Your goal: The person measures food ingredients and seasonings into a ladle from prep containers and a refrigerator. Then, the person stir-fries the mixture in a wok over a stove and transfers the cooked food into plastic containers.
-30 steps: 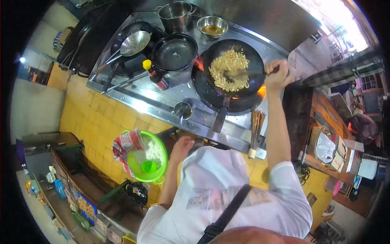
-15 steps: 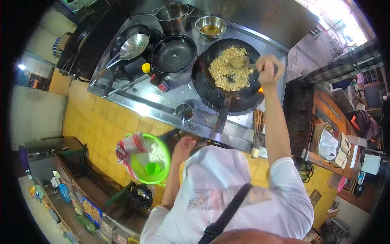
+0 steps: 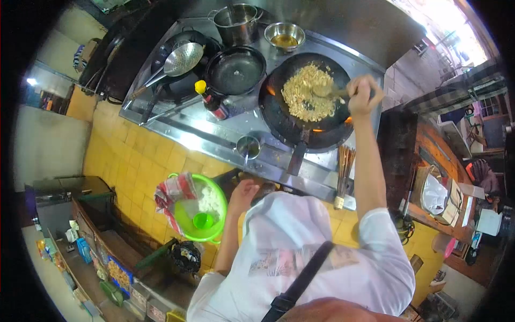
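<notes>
My right hand (image 3: 366, 95) is closed around the handle of a ladle (image 3: 323, 91), whose rounded head is smeared by motion. The ladle's head rests among pale yellow, chopped-looking food (image 3: 308, 104) in a large black wok (image 3: 273, 121). Orange flame shows at the wok's edges, and its handle (image 3: 296, 158) points toward me. Down by the stove's front edge, my left hand (image 3: 244, 195) hangs with loosely bent fingers and no visible object in it. Beside that hand stands a green basin (image 3: 219, 228) holding white food, a green cup (image 3: 203, 220) and a red-and-white cloth (image 3: 174, 194).
On the steel stove (image 3: 177, 126) stand a black pan (image 3: 236, 72), a perforated skimmer (image 3: 183, 60), a yellow-capped bottle (image 3: 215, 107), a small metal cup (image 3: 248, 146), a pot (image 3: 236, 29) and a steel bowl (image 3: 285, 37). A bundle of thin sticks (image 3: 344, 177) lies at the right edge.
The ladle and my right hand have shifted slightly within the wok, stirring the food. More flame shows around the wok. The whole view has shifted a little; my left hand stays low.
</notes>
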### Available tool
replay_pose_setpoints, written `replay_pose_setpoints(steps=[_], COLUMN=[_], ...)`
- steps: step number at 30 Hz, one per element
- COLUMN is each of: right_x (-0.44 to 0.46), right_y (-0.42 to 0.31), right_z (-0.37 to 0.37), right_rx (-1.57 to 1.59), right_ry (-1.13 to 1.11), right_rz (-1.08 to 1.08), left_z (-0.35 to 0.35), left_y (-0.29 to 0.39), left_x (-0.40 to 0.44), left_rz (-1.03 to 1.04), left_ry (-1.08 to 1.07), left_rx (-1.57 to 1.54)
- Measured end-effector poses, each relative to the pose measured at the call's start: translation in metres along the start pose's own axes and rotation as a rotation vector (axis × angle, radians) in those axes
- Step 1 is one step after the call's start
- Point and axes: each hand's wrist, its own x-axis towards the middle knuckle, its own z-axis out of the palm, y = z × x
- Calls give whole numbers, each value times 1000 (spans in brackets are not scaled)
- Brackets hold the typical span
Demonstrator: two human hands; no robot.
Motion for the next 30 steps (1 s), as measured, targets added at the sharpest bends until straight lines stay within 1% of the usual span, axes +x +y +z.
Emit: replay_pose_setpoints(steps=[1,2,4,5,8,9,10,12,13,14,16,17,18,19,20,21,22,23,24,25,26,27,28,29,30], right_x=[8,14,13,14,25,28,27,7,7,16,31,30,27,10,-3,-4,-2,-14,-35,-55,-77,-93,-101,-144,-159], right_y=[-8,-7,-10,-8,5,-13,-8,4,7,10,-5,-15,-5,6,15,1,-15,-33,-55,-74,-87,-88,-75,-18,-10], right_z=[-4,-3,1,1,-5,3,10,13,11,6,3,6,5,1,-6,-5,-4,-4,-9,-15,-22,-29,-27,-76,-83], right_rx=[-65,-57,120,119,148,122,123,124,166,162,99,67,67,41,13,-113,-283,-453,-308,-137,98,334,372,703,177], right_ry=[-54,-65,-36,-30,63,70,64,85,93,97,20,31,29,-29,-82,-101,-115,-120,60,237,192,137,343,255,-83], right_rz=[47,35,-71,-70,57,85,70,-49,-4,-8,83,21,10,-38,-88,-12,57,146,575,985,1160,1331,1617,1699,1617], left_z=[-1,0,-3,-4,-1,-2,1,3,3,5,4,8,11,13,15,19,30,39,52,65,75,83,91,98,105], left_y=[-4,-6,-11,-14,-7,-9,-5,-6,-6,-5,6,10,13,11,7,5,26,44,32,14,5,16,29,33,26], left_x=[0,4,-2,-4,-7,-9,-1,3,4,8,4,10,14,10,11,20,26,25,34,57,73,85,100,104,106], left_rz=[24,36,58,56,11,16,41,27,15,17,89,105,76,31,29,108,195,103,114,192,269,285,78,-142,-142], left_ry=[9,18,20,19,-2,-12,-6,-10,-12,-17,-81,-86,-115,-151,-161,-220,-271,-218,-224,-213,-198,-194,-321,-450,-457], left_rx=[44,35,7,13,18,51,71,70,72,75,136,138,104,77,88,121,142,272,277,257,233,229,169,114,123])
